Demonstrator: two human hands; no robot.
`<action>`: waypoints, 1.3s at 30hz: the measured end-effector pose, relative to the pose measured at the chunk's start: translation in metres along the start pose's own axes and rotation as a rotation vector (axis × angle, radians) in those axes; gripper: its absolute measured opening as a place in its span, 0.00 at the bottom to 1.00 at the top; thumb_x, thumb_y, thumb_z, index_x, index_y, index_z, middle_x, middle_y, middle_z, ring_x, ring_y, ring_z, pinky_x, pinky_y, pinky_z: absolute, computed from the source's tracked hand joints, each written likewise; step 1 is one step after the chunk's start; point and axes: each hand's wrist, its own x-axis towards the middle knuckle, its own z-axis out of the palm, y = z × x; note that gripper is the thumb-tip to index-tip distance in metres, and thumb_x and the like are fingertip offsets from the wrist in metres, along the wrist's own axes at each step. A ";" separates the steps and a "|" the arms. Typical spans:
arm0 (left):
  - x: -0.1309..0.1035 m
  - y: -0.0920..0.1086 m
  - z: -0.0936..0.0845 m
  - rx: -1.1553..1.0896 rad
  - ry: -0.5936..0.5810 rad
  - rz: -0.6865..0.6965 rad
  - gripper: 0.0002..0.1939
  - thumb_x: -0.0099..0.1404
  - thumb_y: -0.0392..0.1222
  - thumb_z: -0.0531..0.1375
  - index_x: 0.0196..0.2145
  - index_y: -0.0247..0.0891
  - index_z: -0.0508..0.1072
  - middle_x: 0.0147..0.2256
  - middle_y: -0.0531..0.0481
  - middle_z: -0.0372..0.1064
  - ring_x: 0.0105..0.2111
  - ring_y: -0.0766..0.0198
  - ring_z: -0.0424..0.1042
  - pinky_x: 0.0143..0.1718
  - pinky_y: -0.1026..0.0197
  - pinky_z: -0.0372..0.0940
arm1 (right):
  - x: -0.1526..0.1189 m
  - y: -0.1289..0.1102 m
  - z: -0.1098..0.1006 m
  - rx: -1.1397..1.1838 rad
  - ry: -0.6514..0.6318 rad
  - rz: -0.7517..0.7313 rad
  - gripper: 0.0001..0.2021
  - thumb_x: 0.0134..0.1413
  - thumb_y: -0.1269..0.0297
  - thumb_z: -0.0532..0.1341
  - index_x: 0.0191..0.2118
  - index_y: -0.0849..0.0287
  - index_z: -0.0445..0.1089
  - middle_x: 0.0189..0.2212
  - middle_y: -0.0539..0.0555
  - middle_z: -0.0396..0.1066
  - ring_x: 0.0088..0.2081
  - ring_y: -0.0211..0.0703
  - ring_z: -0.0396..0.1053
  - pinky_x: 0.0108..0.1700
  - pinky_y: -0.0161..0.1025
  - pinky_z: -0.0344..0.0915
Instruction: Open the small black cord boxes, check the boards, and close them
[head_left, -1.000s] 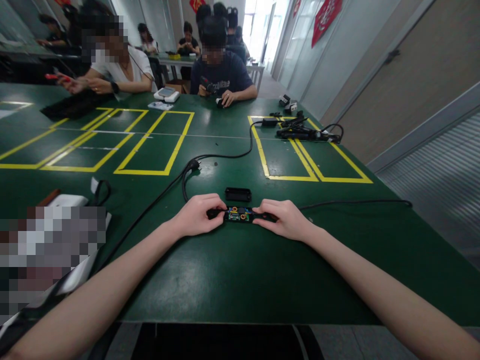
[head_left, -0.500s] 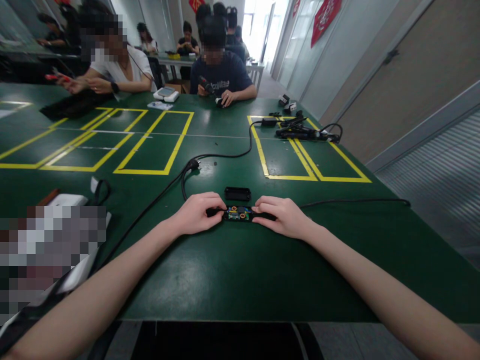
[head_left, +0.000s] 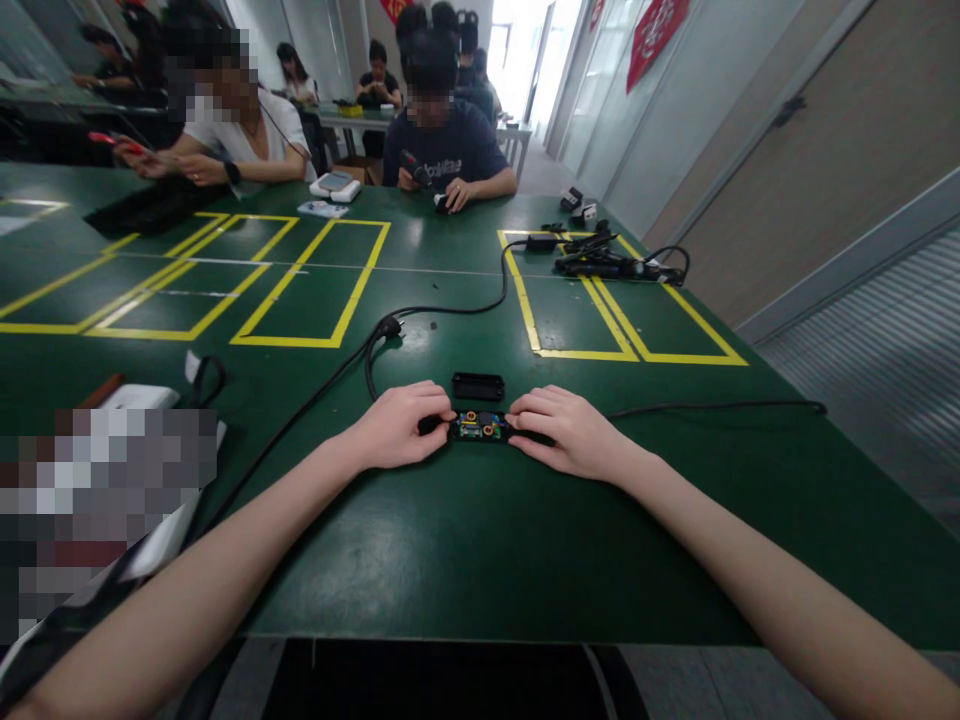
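Observation:
An opened black power adapter (head_left: 478,438) lies on the table in front of me. Its circuit board (head_left: 480,424) shows coils and coloured parts. My left hand (head_left: 405,425) grips the left end, thumb and fingers closed about the black cable end there. At the opposite end, my right hand (head_left: 566,430) pinches with thumb and fingertips, a black cable partly hidden beneath its palm. Just behind the board rests the detached black cover (head_left: 478,386), hollow side up, touched by neither hand. The exact fingertip contacts are too small to make out.
A black cable with a plug (head_left: 389,327) loops across the green table (head_left: 420,560). Yellow tape rectangles mark its far half. Black cabled devices (head_left: 600,265) lie at the back right. A blurred-out item (head_left: 112,500) sits at my left. Two people work across the table.
Both hands stay at the two ends of the adapter, with only slight finger shifts on the right. The whole view has drifted a little.

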 end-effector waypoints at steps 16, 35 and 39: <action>-0.004 -0.010 0.010 0.190 -0.015 -0.008 0.33 0.65 0.58 0.67 0.64 0.42 0.71 0.70 0.35 0.58 0.66 0.39 0.63 0.65 0.35 0.63 | -0.003 0.004 0.022 -0.015 0.002 0.277 0.20 0.74 0.58 0.53 0.64 0.52 0.71 0.67 0.61 0.66 0.67 0.55 0.65 0.71 0.67 0.52; -0.003 -0.003 0.012 0.050 0.040 0.104 0.19 0.66 0.44 0.67 0.54 0.39 0.77 0.69 0.35 0.58 0.64 0.44 0.68 0.62 0.41 0.69 | 0.002 -0.003 0.023 0.522 0.295 0.366 0.10 0.67 0.69 0.61 0.40 0.53 0.82 0.52 0.58 0.72 0.45 0.46 0.78 0.52 0.49 0.77; -0.002 -0.004 0.013 0.034 0.045 0.116 0.19 0.66 0.43 0.67 0.53 0.37 0.77 0.70 0.33 0.56 0.63 0.44 0.69 0.60 0.41 0.71 | 0.003 -0.002 0.023 0.531 0.338 0.380 0.08 0.65 0.69 0.63 0.38 0.53 0.81 0.49 0.57 0.73 0.52 0.50 0.75 0.55 0.51 0.75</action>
